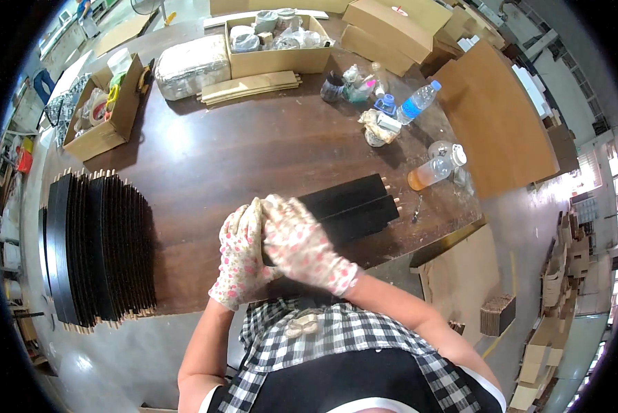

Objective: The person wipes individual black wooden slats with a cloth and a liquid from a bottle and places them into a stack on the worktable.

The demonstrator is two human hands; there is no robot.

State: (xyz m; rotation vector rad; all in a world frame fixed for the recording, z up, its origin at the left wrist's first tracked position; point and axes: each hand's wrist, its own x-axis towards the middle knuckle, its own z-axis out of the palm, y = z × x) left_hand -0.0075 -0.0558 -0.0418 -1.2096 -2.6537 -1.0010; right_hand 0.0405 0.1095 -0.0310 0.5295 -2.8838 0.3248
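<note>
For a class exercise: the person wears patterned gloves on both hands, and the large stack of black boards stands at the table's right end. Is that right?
Not quite: the head view shows the large stack of black boards at the left end of the table. The patterned gloves on the left hand and right hand are correct.

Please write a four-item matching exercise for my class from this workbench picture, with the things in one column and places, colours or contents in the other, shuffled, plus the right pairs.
Column one
1. Large stack of black boards
2. Blue-capped bottle
3. White-capped bottle
4. Right hand

Column two
A. Has orange liquid in it
B. Gloved in white with a pink pattern
C. On the left part of the table
D. Clear, with a blue band

Right pairs: 1-C, 2-D, 3-A, 4-B
</note>
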